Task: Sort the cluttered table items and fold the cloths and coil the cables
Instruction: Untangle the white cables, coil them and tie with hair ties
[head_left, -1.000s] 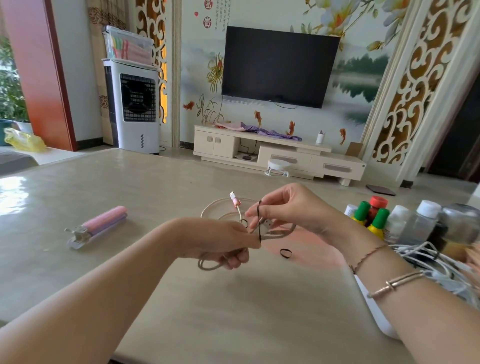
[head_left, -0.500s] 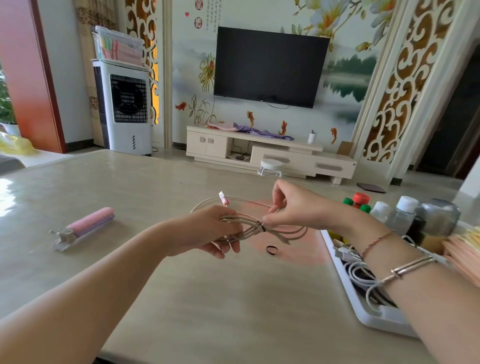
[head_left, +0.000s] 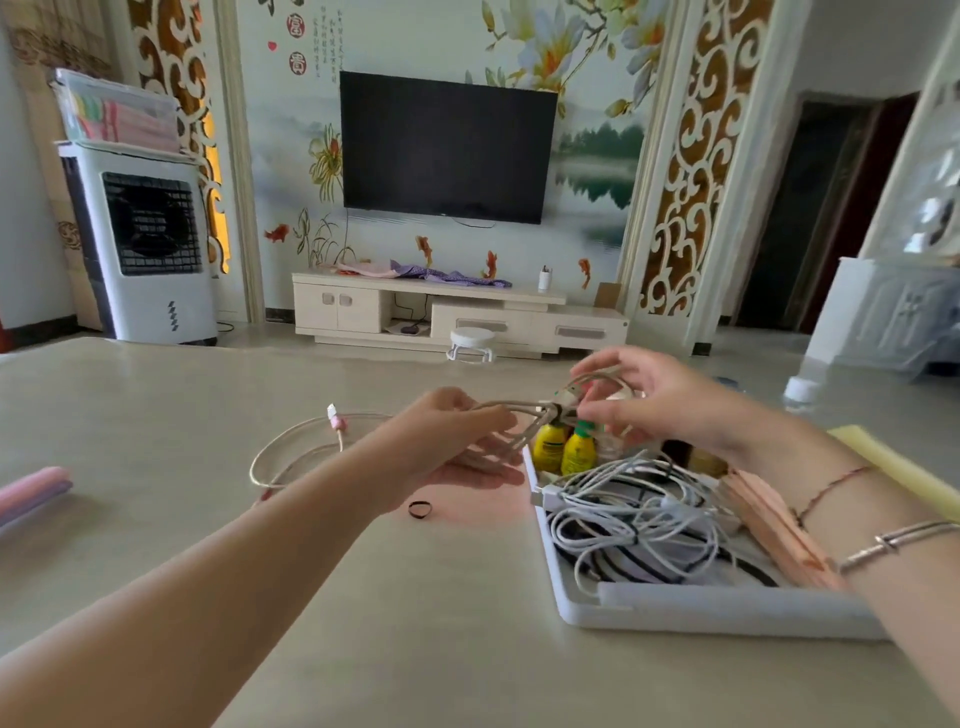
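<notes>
- Now the beige cable (head_left: 311, 441), coiled and bound at mid-bundle, has been carried rightward to above the white tray (head_left: 675, 608): judged ready to drop in.
- Left hand (head_left: 457, 441) grips the coil's near loops; right hand (head_left: 649, 400) pinches its far end.
- Counted: 1 spare black band (head_left: 420, 509) just below the left hand, 2 yellow bottles (head_left: 563, 452) under the right hand.

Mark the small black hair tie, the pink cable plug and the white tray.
black hair tie (head_left: 420, 509), head view, on the ring's edge.
pink cable plug (head_left: 336, 421), head view, pink collar.
white tray (head_left: 675, 608), head view, near rim.
</notes>
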